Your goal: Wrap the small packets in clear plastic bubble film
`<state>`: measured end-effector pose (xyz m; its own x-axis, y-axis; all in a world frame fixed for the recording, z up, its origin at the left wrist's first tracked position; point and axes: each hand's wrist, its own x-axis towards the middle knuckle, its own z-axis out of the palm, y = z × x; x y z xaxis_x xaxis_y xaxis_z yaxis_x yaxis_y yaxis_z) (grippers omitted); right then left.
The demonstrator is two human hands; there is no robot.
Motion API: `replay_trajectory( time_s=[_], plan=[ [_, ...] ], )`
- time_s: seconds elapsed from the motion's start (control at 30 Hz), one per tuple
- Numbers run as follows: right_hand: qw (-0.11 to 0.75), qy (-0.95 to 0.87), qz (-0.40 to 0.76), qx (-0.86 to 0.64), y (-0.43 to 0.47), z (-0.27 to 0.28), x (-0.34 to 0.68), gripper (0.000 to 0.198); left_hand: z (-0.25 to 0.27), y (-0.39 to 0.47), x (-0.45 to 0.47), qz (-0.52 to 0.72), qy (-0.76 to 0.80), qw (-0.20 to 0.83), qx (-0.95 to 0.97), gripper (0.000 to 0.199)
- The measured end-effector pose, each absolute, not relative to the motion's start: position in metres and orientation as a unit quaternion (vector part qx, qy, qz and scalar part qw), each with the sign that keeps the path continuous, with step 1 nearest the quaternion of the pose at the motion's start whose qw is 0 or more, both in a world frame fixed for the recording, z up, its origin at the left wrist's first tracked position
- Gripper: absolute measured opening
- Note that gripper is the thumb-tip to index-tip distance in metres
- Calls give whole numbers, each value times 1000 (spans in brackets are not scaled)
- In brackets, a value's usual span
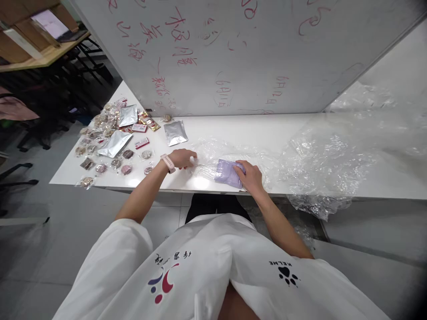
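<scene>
A light purple folded flat piece (228, 172) lies near the table's front edge, partly covered by clear plastic film; its exact kind I cannot make out. My right hand (251, 178) grips its right side, thumb lying across the top. On the left, my left hand (182, 158), with a pale band at the wrist, has its fingers closed at the end of the clear plastic film (205, 166). This crinkled film stretches between both hands, over and around the purple piece.
Small wrapped round pieces (126, 170), silver pouches (175, 133) and little red-and-white boxes (142, 142) crowd the left of the white table (267, 129). A large heap of clear plastic wrap (328, 164) spills over the front edge at right. Behind stands a whiteboard (216, 53).
</scene>
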<state>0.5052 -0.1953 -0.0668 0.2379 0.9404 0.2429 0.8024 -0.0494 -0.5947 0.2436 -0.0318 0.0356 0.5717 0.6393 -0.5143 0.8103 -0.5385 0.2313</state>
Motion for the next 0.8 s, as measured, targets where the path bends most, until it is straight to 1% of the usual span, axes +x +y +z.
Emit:
replay_trajectory(
  time_s=[0.07, 0.1, 0.13, 0.17, 0.2, 0.27, 0.33, 0.4, 0.47, 0.5, 0.6, 0.67, 0.73, 0.8],
  plan=[
    [318, -622, 66, -712, -192, -67, 506, 36, 34, -51, 236, -79, 484, 74, 869, 31],
    [314, -628, 44, -711, -191, -68, 506, 35, 31, -65, 238, -6, 486, 22, 874, 31],
    [310, -633, 23, -709, -190, -67, 507, 34, 28, -80, 243, 64, 464, 3, 884, 34],
    [308, -639, 5, -705, -189, -67, 507, 32, 23, -97, 251, 107, 415, 19, 903, 36],
    [306, -647, -8, -698, -189, -66, 508, 30, 18, -114, 262, 126, 350, 44, 927, 39],
    [304, -669, -16, -678, -190, -65, 509, 29, 8, -144, 283, 113, 237, 59, 963, 48],
    [304, -688, -11, -658, -191, -65, 509, 29, 0, -164, 301, 79, 190, 54, 977, 59],
    [307, -698, -2, -647, -191, -66, 510, 29, -4, -172, 312, 43, 197, 46, 978, 70],
    [309, -699, 11, -645, -190, -68, 511, 30, -6, -170, 318, 26, 232, 39, 972, 72],
    [310, -699, 20, -644, -188, -68, 512, 31, -6, -166, 319, 28, 254, 37, 966, 69],
    [322, -697, 57, -639, -188, -67, 515, 37, -8, -153, 318, 41, 298, 51, 952, 46],
    [338, -701, 102, -620, -195, -62, 519, 42, -7, -149, 313, 38, 309, 72, 948, 34],
    [344, -716, 165, -585, -208, -54, 523, 45, -5, -149, 307, 27, 325, 88, 941, 28],
    [329, -731, 223, -555, -224, -46, 525, 47, -2, -151, 302, 12, 350, 103, 931, 26]
  ],
)
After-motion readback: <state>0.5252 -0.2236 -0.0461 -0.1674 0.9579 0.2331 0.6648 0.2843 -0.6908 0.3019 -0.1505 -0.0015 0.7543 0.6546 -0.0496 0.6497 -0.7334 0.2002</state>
